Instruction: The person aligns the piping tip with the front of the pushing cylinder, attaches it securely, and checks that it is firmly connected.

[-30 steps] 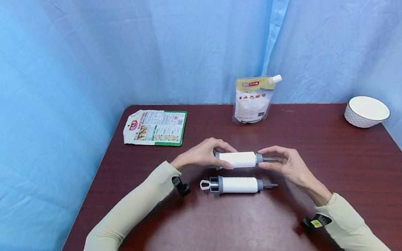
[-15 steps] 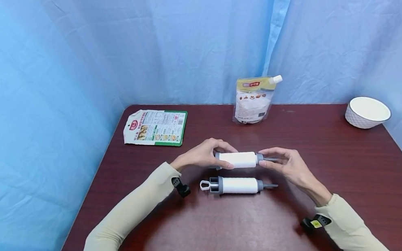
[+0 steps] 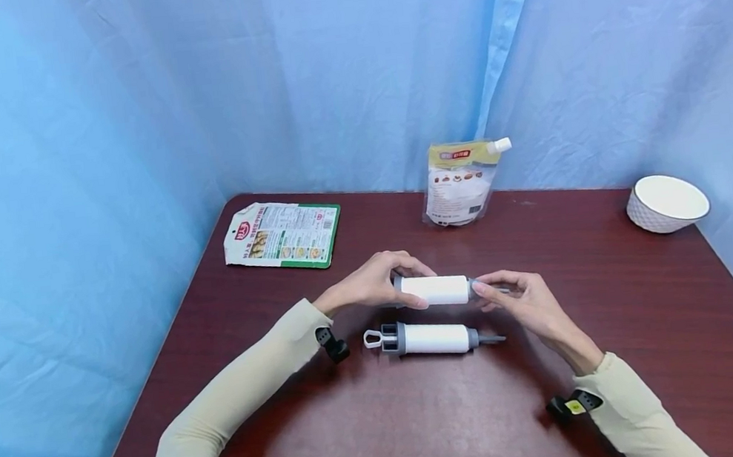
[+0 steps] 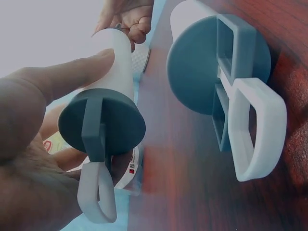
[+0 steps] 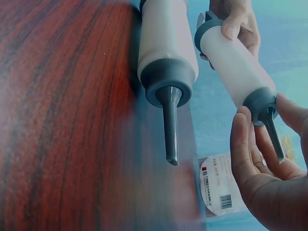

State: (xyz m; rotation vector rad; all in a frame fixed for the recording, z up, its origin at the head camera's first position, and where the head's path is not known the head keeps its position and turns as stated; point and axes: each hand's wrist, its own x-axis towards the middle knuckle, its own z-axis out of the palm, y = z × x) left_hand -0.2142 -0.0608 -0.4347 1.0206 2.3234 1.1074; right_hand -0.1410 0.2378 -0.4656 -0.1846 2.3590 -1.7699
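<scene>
My left hand (image 3: 375, 280) grips a piping syringe (image 3: 436, 290) by its white barrel, thumb along the side, close to the grey flange. In the left wrist view a white loop handle (image 4: 97, 192) sticks out behind that flange. At the other end, my right hand (image 3: 527, 301) pinches the grey collar (image 5: 260, 102) with thumb and fingers. A thin grey nozzle (image 5: 273, 137) points out past them. A second, similar piping syringe (image 3: 437, 338) lies on the table just nearer to me, its loop to the left and nozzle to the right.
A flat white and green food packet (image 3: 282, 235) lies at the back left of the dark red table (image 3: 387, 420). Behind the hands stands a spouted pouch (image 3: 459, 185) with a white cap. A white bowl (image 3: 666, 203) is at the back right, near blue curtains (image 3: 350, 74).
My right thumb and fingers have shifted on the collar, with the thumb now lying across it. The left hand keeps its grip, and the syringe on the table stays put.
</scene>
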